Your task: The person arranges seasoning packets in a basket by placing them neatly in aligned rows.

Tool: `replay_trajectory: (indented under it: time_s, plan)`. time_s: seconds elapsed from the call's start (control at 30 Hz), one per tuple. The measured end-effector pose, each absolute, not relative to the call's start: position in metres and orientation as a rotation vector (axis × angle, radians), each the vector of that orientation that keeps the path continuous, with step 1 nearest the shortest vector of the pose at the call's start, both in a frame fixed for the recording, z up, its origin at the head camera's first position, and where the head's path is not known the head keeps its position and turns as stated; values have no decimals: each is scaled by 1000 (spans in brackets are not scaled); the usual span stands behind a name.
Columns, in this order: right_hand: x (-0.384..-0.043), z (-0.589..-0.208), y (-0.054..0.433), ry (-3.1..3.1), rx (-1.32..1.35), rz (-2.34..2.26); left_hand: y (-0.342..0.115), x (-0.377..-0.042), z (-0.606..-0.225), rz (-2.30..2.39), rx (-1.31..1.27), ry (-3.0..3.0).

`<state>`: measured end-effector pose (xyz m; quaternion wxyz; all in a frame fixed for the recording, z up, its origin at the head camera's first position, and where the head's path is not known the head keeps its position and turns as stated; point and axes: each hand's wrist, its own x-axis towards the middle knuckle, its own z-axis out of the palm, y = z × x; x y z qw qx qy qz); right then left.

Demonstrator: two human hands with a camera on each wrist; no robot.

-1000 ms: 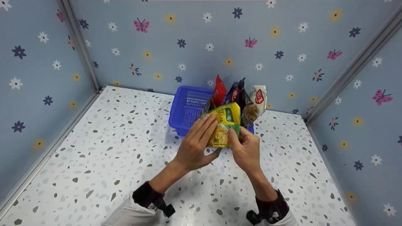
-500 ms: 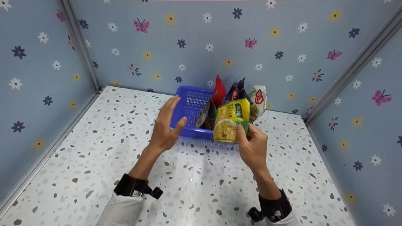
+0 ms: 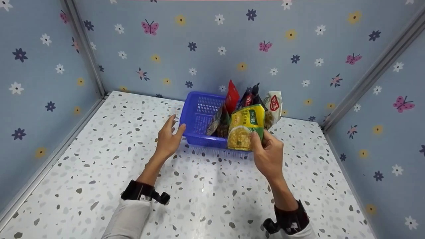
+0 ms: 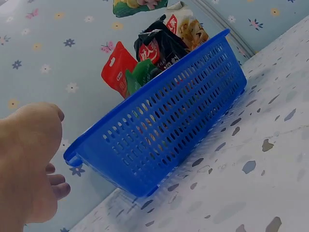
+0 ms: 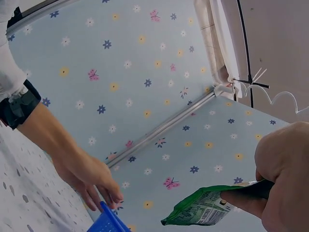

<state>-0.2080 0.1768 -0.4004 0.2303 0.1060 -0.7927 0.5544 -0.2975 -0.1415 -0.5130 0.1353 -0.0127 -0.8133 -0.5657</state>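
Note:
My right hand (image 3: 270,157) pinches a yellow-and-green food packet (image 3: 244,121) at its right edge, thumb in front. The packet is held above the front right of a blue plastic basket (image 3: 206,141) and hides part of it. In the right wrist view the packet's green printed back (image 5: 198,210) shows. My left hand (image 3: 168,141) is at the basket's left end, thumb and fingers spread apart, holding nothing. Its fingertips are close to the rim; whether they touch it I cannot tell. The left wrist view shows the hand (image 4: 34,159) beside the basket's corner.
In the basket stand a red bag (image 3: 232,98), a black bag (image 3: 255,96), a white bag (image 3: 275,104) and a dark packet (image 3: 217,122) leaning left of the yellow one. Its left part shows bare floor. A flowered wall (image 3: 206,33) rises close behind.
My left hand has come off the yellow packet and moved left to the basket's left end. My right hand has shifted slightly right and up with the packet.

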Motion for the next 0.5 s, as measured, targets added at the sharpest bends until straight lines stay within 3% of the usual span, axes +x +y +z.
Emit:
replay_trajectory:
  time_s: [0.5]
  plan:
    - [-211,-403,177,-2179,318,1507,-130,-301,-533,-1865,-16,-2287]
